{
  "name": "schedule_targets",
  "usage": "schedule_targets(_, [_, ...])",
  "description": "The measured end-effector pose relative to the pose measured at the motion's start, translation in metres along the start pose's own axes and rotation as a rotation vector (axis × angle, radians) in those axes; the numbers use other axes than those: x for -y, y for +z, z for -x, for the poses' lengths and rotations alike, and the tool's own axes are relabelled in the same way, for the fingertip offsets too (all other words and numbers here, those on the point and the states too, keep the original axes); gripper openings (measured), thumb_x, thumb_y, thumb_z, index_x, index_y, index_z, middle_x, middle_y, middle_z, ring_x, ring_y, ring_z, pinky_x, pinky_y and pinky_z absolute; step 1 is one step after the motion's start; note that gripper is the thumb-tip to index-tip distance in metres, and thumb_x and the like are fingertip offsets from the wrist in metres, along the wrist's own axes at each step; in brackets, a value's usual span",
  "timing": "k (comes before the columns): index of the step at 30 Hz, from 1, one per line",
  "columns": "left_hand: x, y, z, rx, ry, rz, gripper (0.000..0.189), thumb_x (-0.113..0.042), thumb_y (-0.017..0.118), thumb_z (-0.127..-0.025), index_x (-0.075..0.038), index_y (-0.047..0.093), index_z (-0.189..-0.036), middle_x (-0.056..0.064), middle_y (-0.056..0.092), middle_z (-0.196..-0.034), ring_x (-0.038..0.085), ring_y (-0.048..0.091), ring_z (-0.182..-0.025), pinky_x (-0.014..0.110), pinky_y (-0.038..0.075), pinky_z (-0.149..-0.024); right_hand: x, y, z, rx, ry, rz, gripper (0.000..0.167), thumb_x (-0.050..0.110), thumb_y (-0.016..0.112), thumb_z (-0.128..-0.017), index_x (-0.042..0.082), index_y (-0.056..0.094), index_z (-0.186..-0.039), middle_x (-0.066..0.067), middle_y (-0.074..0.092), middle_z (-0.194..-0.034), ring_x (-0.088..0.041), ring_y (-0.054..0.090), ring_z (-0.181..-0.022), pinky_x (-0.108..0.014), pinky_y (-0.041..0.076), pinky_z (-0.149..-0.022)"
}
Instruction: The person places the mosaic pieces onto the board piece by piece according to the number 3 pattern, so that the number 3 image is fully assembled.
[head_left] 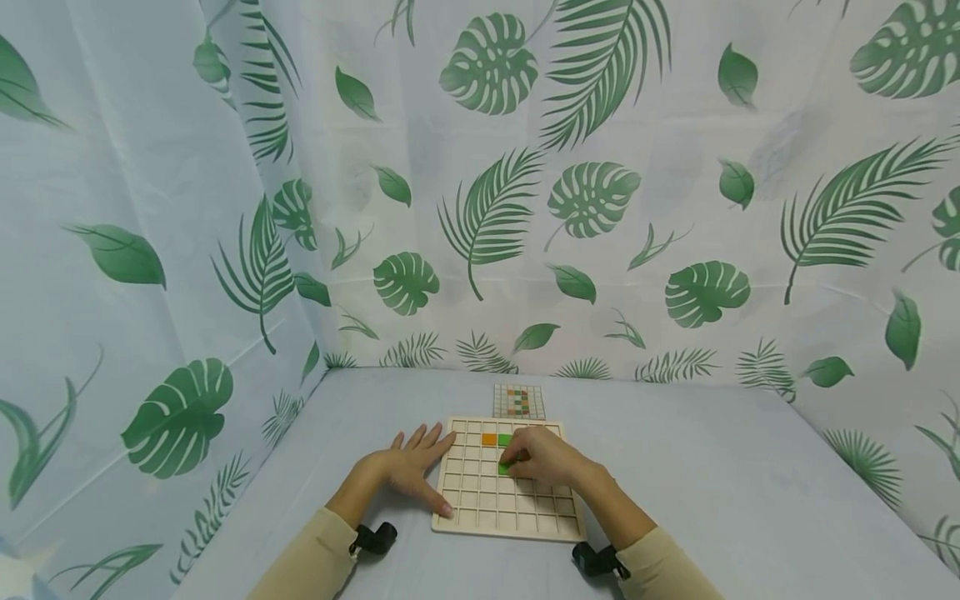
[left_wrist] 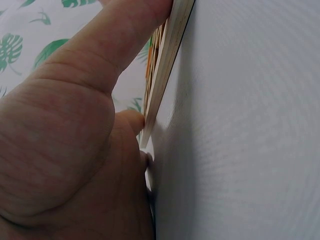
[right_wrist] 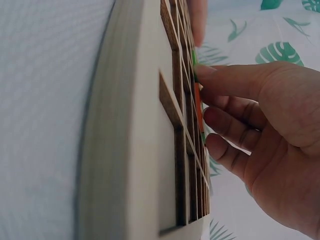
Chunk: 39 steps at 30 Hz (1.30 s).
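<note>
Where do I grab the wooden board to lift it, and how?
Probably hold the board by its left and right edges, coming in from both sides. It's wide and lies flat, and those edges are away from the coloured tiles; the left hand touches one edge.

Card (head_left: 519, 402) behind grid board (head_left: 487, 523), on table (head_left: 690, 475).

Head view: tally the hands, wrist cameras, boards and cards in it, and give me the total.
Hands: 2 (left hand, right hand)
Wrist cameras: 2
Board: 1
Card: 1
Total: 6
</note>
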<state>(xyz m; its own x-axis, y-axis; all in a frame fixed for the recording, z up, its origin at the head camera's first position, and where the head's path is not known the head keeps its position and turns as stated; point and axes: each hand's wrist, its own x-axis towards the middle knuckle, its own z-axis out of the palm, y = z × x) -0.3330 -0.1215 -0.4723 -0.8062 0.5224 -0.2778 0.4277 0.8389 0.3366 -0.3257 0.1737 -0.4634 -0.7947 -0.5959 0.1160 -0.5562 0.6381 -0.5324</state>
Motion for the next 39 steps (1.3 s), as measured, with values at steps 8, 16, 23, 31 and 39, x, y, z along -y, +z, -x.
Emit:
schedule_targets(8, [0.000,0.000,0.000,-0.001,0.004,0.003,0.133,-0.078,0.081,-0.069,-0.024,0.011,-0.169,0.010,0.000,-0.177,0.036,-0.004,-0.164,0.068,0.000,-0.127,0.000,-0.004,0.002,-0.003,-0.002,-0.010,0.011,0.013,0.078,-0.093,0.013,0.082,-0.104,0.005,0.072,-0.100,-0.008,0.063,-0.089,-0.025,0.055,-0.077])
schedule_targets(16, [-0.001,-0.002,-0.001,-0.004,-0.002,-0.009,0.133,-0.078,0.080,-0.069,-0.024,0.011,-0.169,0.009,0.000,-0.177,0.035,-0.004,-0.164,0.067,0.000,-0.127,-0.014,-0.030,0.012,-0.078,0.045,-0.097,0.020,0.018,0.074,-0.098,0.009,0.078,-0.115,0.001,0.075,-0.106,-0.014,0.060,-0.091,-0.027,0.052,-0.076])
schedule_targets(23, [-0.001,-0.002,-0.001,-0.006,-0.012,-0.007,0.134,-0.078,0.081,-0.068,-0.025,0.012,-0.169,0.008,0.000,-0.177,0.035,-0.004,-0.164,0.066,0.000,-0.127,-0.026,-0.057,0.027,-0.110,0.135,-0.077,0.031,0.025,0.075,-0.097,0.008,0.076,-0.123,0.004,0.073,-0.103,-0.017,0.060,-0.093,-0.030,0.053,-0.078])
schedule_targets(31, [0.000,-0.001,0.000,-0.005,-0.003,0.005,0.134,-0.078,0.081,-0.068,-0.024,0.012,-0.169,0.009,0.000,-0.177,0.036,-0.004,-0.164,0.067,0.000,-0.127,-0.037,-0.074,0.039,-0.052,0.160,-0.114,0.035,0.023,0.076,-0.095,0.004,0.074,-0.125,-0.004,0.074,-0.109,-0.020,0.061,-0.094,-0.030,0.053,-0.076])
schedule_targets(39, [0.000,0.000,0.000,0.002,0.000,0.003,0.134,-0.078,0.080,-0.068,-0.024,0.011,-0.169,0.010,0.000,-0.177,0.036,-0.004,-0.164,0.067,0.000,-0.127,-0.046,-0.077,0.047,0.051,0.212,-0.166,0.026,0.010,0.078,-0.092,0.005,0.077,-0.117,-0.011,0.074,-0.110,-0.023,0.062,-0.090,-0.033,0.054,-0.074])
